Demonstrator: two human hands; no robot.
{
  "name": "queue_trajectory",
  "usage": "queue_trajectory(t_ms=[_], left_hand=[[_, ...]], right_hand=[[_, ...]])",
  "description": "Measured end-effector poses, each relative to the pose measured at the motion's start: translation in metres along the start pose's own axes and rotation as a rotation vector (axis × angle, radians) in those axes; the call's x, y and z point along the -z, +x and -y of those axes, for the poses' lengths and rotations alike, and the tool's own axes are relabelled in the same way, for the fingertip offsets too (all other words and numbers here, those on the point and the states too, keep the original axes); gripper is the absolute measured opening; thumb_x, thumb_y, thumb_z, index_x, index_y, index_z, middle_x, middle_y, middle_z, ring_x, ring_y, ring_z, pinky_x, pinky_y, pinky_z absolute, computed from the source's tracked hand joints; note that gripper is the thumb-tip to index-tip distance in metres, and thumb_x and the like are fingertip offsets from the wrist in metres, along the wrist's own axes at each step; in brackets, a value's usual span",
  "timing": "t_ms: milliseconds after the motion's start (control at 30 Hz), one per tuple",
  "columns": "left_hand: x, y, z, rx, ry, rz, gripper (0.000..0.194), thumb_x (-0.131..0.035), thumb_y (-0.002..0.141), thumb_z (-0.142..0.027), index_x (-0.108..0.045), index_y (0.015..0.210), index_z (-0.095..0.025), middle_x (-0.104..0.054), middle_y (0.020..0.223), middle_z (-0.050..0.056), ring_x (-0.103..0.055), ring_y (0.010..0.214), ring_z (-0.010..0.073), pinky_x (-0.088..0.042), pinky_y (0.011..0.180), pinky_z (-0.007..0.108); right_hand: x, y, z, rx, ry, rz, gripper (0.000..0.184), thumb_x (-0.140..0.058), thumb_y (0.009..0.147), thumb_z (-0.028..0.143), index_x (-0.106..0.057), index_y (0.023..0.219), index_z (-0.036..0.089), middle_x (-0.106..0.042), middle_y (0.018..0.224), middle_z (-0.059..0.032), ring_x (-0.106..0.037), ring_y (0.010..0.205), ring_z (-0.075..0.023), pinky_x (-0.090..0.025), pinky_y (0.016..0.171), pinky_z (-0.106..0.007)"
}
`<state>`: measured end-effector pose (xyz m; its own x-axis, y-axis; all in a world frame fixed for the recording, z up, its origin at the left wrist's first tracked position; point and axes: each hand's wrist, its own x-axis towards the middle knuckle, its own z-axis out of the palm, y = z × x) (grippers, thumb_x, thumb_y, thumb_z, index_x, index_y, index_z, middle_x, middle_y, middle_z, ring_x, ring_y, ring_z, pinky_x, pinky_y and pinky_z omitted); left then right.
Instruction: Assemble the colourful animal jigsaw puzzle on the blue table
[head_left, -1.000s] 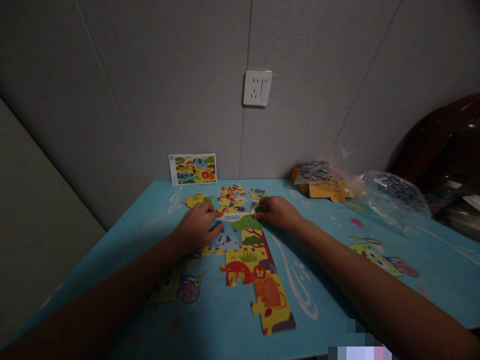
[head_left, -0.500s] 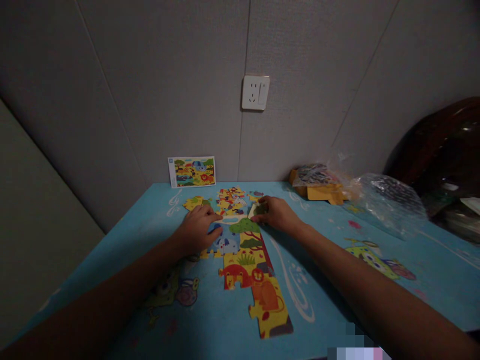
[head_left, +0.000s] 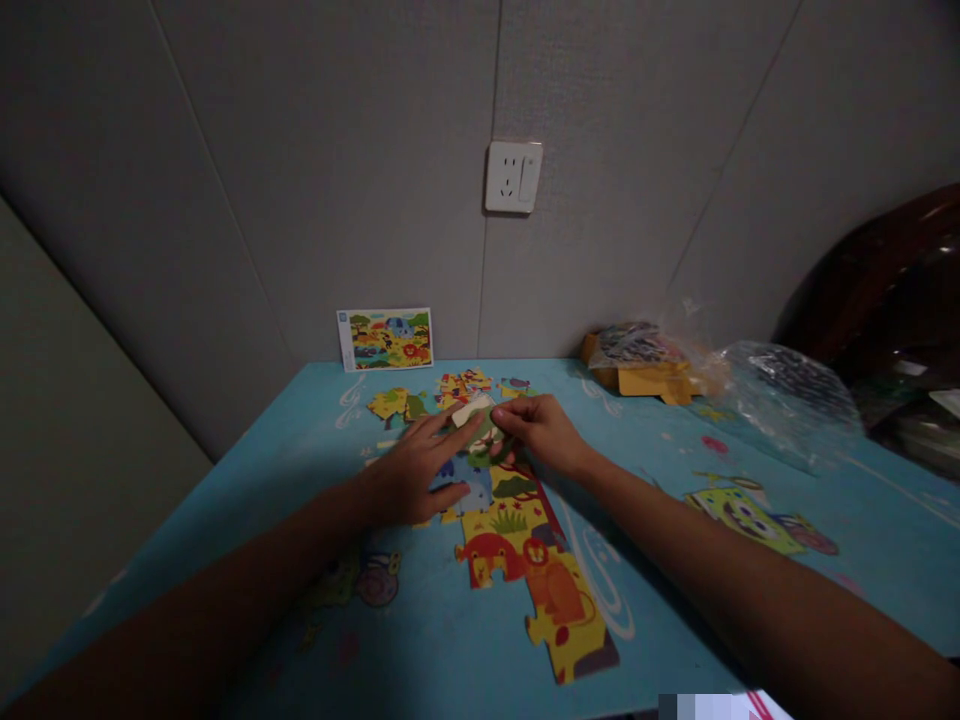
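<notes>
A partly joined jigsaw puzzle (head_left: 511,517) with lions, a tree and a blue elephant lies on the blue table. Above its far edge, my right hand (head_left: 541,430) pinches a pale and green puzzle piece (head_left: 474,410), which is tilted up. My left hand (head_left: 420,468) reaches over the elephant part, its fingers stretched out against the piece and its thumb apart. Part of the puzzle is hidden beneath both hands. Just beyond them lie loose yellow and green puzzle pieces (head_left: 390,402) and a pile of mixed puzzle pieces (head_left: 461,384).
A picture card (head_left: 388,338) of the animal scene leans against the wall, below a socket (head_left: 514,178). At the back right sit a yellow package (head_left: 649,380) and a crumpled clear plastic bag (head_left: 795,400). Cartoon figures are printed on the table cover (head_left: 292,440).
My right hand has moved left with the puzzle piece, and my left hand has moved right to meet it. The joined puzzle has slid and turned slightly rightward.
</notes>
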<state>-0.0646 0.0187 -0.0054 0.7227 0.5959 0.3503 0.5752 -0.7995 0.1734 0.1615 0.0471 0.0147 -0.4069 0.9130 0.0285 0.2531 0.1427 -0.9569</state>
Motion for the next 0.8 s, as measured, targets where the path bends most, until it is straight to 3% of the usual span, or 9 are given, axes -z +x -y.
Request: queue_trajectory(t_ms=[67, 200, 300, 600, 800], left_hand=[[0.000, 0.000, 0.002, 0.029, 0.021, -0.034, 0.080, -0.056, 0.089, -0.032, -0.013, 0.154, -0.020, -0.034, 0.152, 0.018, -0.028, 0.142, 0.0346, -0.030, 0.111, 0.054], [0.001, 0.002, 0.005, 0.208, 0.055, -0.167, 0.072, -0.052, 0.090, -0.032, -0.019, 0.153, -0.020, -0.034, 0.152, 0.018, -0.019, 0.146, 0.0341, -0.028, 0.113, 0.053], [0.003, 0.005, 0.005, 0.343, 0.095, -0.200, 0.073, -0.053, 0.089, -0.034, -0.021, 0.152, -0.017, -0.034, 0.152, 0.019, -0.018, 0.145, 0.0373, -0.029, 0.111, 0.055], [0.002, 0.010, 0.011, 0.845, 0.245, 0.003, 0.079, -0.049, 0.087, -0.049, -0.024, 0.152, -0.010, -0.042, 0.147, 0.021, -0.003, 0.146, 0.0438, -0.021, 0.111, 0.063], [0.000, 0.006, 0.021, 0.943, 0.286, 0.052, 0.077, -0.048, 0.082, -0.067, -0.041, 0.146, -0.024, -0.014, 0.159, 0.021, 0.000, 0.142, 0.0527, -0.018, 0.107, 0.069]], right_hand=[[0.006, 0.001, 0.000, -0.007, -0.188, -0.068, 0.045, -0.049, 0.090, 0.049, -0.070, 0.094, 0.010, -0.071, 0.076, -0.0112, -0.063, 0.062, -0.0163, -0.050, 0.058, -0.028], [0.034, 0.008, -0.009, 0.000, -0.805, -0.340, 0.035, -0.051, 0.090, 0.038, -0.073, 0.101, 0.014, -0.072, 0.098, -0.0144, -0.065, 0.087, -0.0241, -0.047, 0.076, -0.034], [0.050, 0.011, -0.018, -0.019, -1.056, -0.308, 0.038, -0.062, 0.084, 0.036, -0.071, 0.112, 0.014, -0.068, 0.109, -0.0184, -0.063, 0.098, -0.0279, -0.045, 0.087, -0.035], [0.048, 0.015, -0.026, -0.037, -1.060, -0.299, 0.033, -0.060, 0.087, 0.036, -0.072, 0.110, 0.016, -0.067, 0.105, -0.0174, -0.063, 0.093, -0.0246, -0.044, 0.086, -0.032], [0.052, 0.018, -0.028, -0.078, -1.048, -0.333, 0.030, -0.062, 0.086, 0.027, -0.070, 0.111, 0.012, -0.070, 0.105, -0.0164, -0.062, 0.101, -0.0260, -0.044, 0.085, -0.030]])
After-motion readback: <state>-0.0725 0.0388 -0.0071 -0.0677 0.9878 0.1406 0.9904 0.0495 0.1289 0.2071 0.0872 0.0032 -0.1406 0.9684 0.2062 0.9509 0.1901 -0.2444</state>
